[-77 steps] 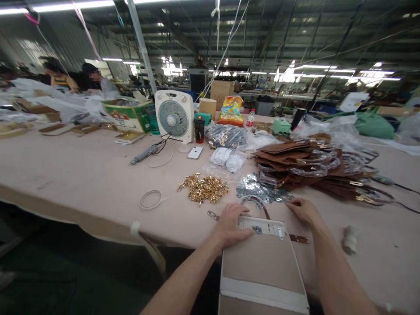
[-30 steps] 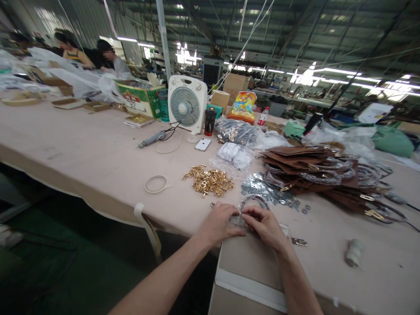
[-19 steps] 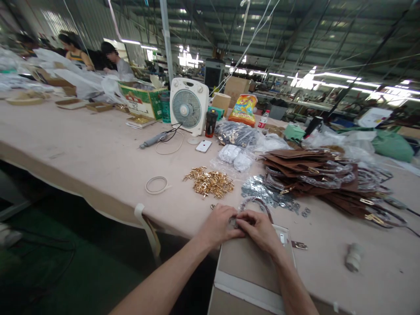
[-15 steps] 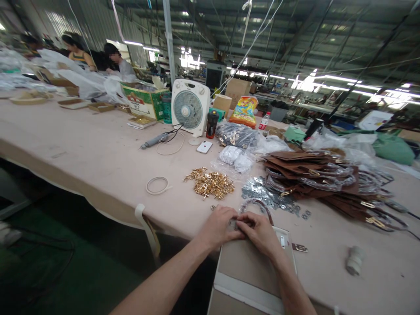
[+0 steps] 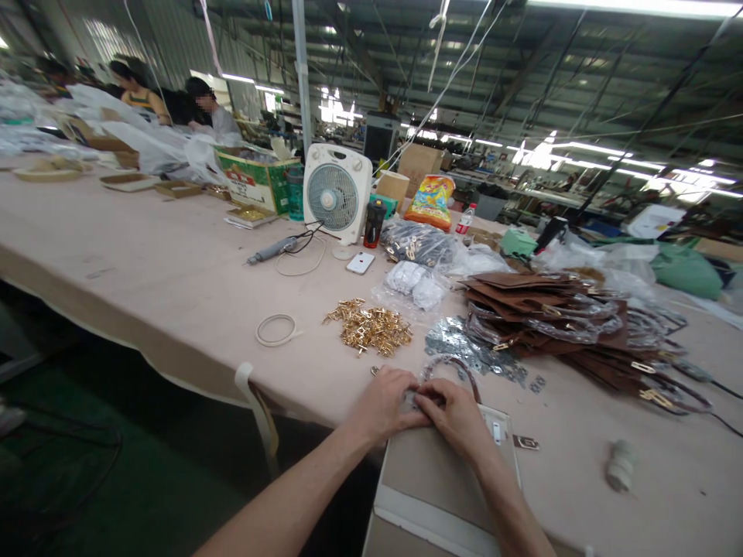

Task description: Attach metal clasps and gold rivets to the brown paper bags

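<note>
My left hand [image 5: 383,402] and my right hand [image 5: 456,414] meet at the far edge of a beige flat panel with a white rim [image 5: 441,480] at the table's near edge. Both pinch a small silvery metal piece [image 5: 413,400] between their fingertips. A brown strap loop [image 5: 450,363] arcs just beyond my hands. A pile of gold metal fittings [image 5: 368,329] lies a short way past my left hand. Silver plates [image 5: 470,348] are scattered past my right hand.
A stack of brown leather pieces with plastic-wrapped handles [image 5: 580,317] fills the right. A white fan [image 5: 337,193], phone [image 5: 360,263], rotary tool [image 5: 270,249], tape ring [image 5: 275,330] and thread spool [image 5: 621,464] sit on the long table [image 5: 145,263]. People work at far left [image 5: 139,93].
My right hand came from the silver plates over to my left hand, and both closed on the small metal piece. Since half a second ago they have hardly moved.
</note>
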Tool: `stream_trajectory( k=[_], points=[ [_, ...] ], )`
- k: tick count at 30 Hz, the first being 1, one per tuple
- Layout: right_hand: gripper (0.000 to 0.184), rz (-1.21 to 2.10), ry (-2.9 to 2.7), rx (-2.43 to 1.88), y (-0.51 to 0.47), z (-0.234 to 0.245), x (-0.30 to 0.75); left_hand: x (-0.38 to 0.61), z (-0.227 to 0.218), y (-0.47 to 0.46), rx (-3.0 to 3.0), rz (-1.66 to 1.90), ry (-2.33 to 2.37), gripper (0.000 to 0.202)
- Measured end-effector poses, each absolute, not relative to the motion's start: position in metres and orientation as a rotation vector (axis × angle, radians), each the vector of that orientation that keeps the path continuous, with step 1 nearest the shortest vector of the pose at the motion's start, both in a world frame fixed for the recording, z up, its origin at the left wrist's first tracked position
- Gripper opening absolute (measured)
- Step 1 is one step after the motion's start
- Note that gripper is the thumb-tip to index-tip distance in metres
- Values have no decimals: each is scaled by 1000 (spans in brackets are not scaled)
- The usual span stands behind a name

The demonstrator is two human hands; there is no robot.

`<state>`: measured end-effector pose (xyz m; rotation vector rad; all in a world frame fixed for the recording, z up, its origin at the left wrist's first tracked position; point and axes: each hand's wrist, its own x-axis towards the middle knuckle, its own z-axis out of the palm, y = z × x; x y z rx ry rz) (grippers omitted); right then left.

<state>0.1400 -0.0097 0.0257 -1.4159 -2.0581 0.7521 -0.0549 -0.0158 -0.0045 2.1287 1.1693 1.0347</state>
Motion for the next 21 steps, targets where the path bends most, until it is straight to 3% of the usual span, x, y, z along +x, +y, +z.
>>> stream_trajectory(
  k=[7, 21],
  points=[
    [11, 728, -2060, -1408, -9, 23, 140, -54, -4, -15, 2109, 1041, 1167, 43],
    [18, 563, -2065, -1358, -26, 20, 130, -54, -7, -15, 2110, 1065, 1155, 42]
  ],
)
